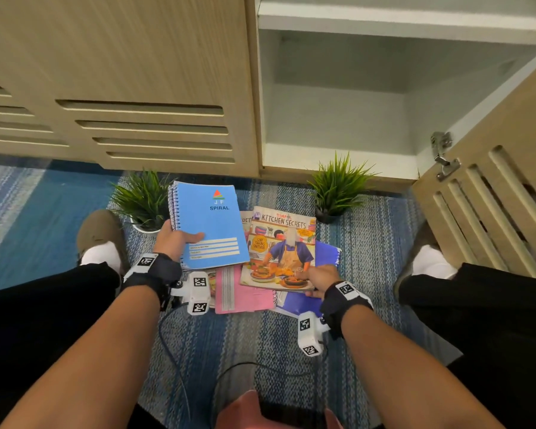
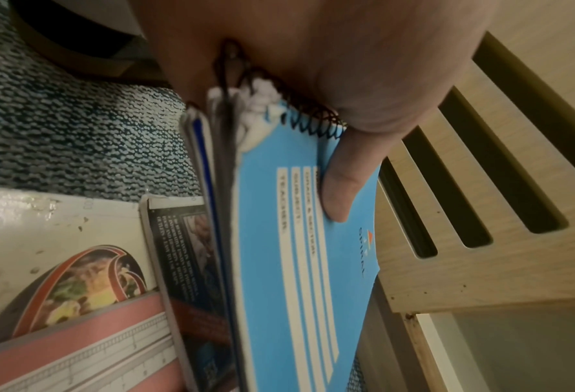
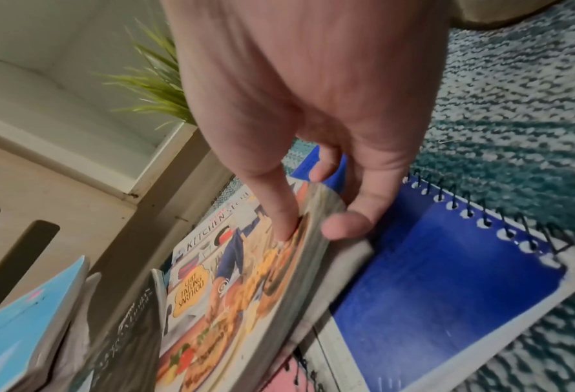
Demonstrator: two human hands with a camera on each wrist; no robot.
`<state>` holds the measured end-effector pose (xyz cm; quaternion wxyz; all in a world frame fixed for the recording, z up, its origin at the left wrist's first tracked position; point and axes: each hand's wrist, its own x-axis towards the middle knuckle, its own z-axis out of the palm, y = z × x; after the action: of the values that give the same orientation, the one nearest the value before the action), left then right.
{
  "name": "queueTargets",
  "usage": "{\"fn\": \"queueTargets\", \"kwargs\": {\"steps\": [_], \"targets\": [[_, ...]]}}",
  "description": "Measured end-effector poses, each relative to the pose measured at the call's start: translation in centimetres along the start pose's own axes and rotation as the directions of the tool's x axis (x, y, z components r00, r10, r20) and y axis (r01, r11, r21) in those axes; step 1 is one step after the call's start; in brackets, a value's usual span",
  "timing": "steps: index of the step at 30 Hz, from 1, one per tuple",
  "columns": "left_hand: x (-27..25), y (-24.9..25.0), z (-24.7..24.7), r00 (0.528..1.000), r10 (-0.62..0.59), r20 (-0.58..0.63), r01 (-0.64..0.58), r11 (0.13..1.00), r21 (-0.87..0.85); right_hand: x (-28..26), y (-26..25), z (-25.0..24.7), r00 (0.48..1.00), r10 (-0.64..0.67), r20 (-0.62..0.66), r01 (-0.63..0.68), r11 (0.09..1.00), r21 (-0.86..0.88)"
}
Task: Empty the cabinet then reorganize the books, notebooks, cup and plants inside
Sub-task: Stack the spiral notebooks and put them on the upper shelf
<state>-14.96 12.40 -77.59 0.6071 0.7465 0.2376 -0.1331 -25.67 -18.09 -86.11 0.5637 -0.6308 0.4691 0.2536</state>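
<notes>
My left hand (image 1: 180, 239) holds a light blue spiral notebook (image 1: 209, 224) tilted up off the floor pile, thumb (image 2: 339, 191) on its cover and fingers hidden underneath. My right hand (image 1: 314, 280) pinches the near right corner of the "Kitchen Secrets" book (image 1: 279, 249), thumb (image 3: 284, 225) on top and fingers (image 3: 343, 225) curled under the edge. Beneath it lie a dark blue spiral notebook (image 3: 430, 278) and a pink notebook (image 1: 242, 294). Two small potted plants (image 1: 143, 199) (image 1: 338, 187) stand on the carpet before the cabinet (image 1: 338, 119), whose lower shelf is bare. No cup shows.
The cabinet door (image 1: 492, 196) hangs open at the right, close to my right shoe (image 1: 424, 252). My left shoe (image 1: 101, 233) sits beside the left plant. Closed slatted doors (image 1: 136, 125) fill the left. Cables trail over the blue carpet (image 1: 260, 351) between my knees.
</notes>
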Motion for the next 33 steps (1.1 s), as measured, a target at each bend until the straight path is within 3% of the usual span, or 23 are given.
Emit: {"fn": "queueTargets", "kwargs": {"steps": [4, 7, 9, 11, 13, 16, 17, 18, 19, 21, 23, 26, 29, 33], "targets": [[-0.6, 0.2, 0.3, 1.000, 0.003, 0.003, -0.003, 1.000, 0.021, -1.3, 0.0, -0.9, 0.998, 0.015, 0.066, -0.016, 1.000, 0.020], [0.1, -0.1, -0.3, 1.000, 0.001, 0.013, -0.001, 1.000, -0.030, -1.7, 0.8, -3.2, 0.999, 0.048, 0.014, -0.049, 0.992, 0.116], [0.3, -0.2, -0.6, 1.000, 0.010, 0.006, -0.009, 1.000, -0.029, -1.6, 1.2, -5.5, 0.994, 0.050, -0.093, -0.039, 0.993, 0.110], [0.4, -0.1, -0.6, 1.000, 0.012, -0.008, -0.012, 0.999, -0.033, -1.5, 2.0, -7.9, 0.981, 0.023, -0.194, -0.038, 0.996, -0.077], [0.4, -0.1, -0.5, 1.000, 0.015, -0.028, -0.016, 0.999, -0.032, -1.6, 2.3, -9.6, 0.930, -0.073, -0.361, -0.055, 0.942, -0.332], [-0.1, 0.2, 0.0, 0.998, 0.010, -0.055, -0.012, 0.999, -0.037, -3.7, 1.6, -8.1, 0.784, -0.316, -0.534, -0.088, 0.795, -0.600], [-0.3, 0.2, 0.1, 0.998, 0.006, -0.057, -0.008, 0.999, -0.039, -3.9, 1.0, -7.0, 0.775, -0.414, -0.478, -0.020, 0.740, -0.673], [-0.4, 0.3, 0.1, 0.998, 0.010, -0.055, -0.012, 0.999, -0.043, -4.5, 0.2, -5.4, 0.792, -0.498, -0.353, 0.082, 0.660, -0.747], [-0.3, 0.1, -0.1, 0.999, 0.011, -0.053, -0.013, 0.999, -0.044, -4.6, -0.5, -3.5, 0.817, -0.535, -0.216, 0.223, 0.637, -0.738], [-0.1, -0.3, -0.7, 0.999, 0.011, -0.041, -0.013, 0.998, -0.063, -4.5, -1.1, 0.2, 0.893, -0.449, 0.040, 0.380, 0.702, -0.603], [-0.2, -0.6, -1.4, 0.999, 0.002, -0.041, -0.006, 0.996, -0.084, -4.3, -1.1, 4.1, 0.932, -0.325, 0.160, 0.361, 0.797, -0.485], [-0.7, -0.8, -1.9, 1.000, 0.000, -0.011, -0.001, 0.994, -0.106, -2.2, 0.6, 8.3, 0.957, -0.216, 0.193, 0.273, 0.896, -0.351], [-1.1, -1.2, -2.0, 1.000, 0.000, -0.005, 0.000, 0.997, -0.078, 1.0, 2.1, 9.5, 0.968, -0.157, 0.194, 0.215, 0.919, -0.329], [-0.5, -1.8, -1.6, 0.999, -0.041, -0.028, 0.037, 0.991, -0.128, -3.2, -0.6, 7.9, 0.966, -0.171, 0.196, 0.230, 0.915, -0.331]]}}
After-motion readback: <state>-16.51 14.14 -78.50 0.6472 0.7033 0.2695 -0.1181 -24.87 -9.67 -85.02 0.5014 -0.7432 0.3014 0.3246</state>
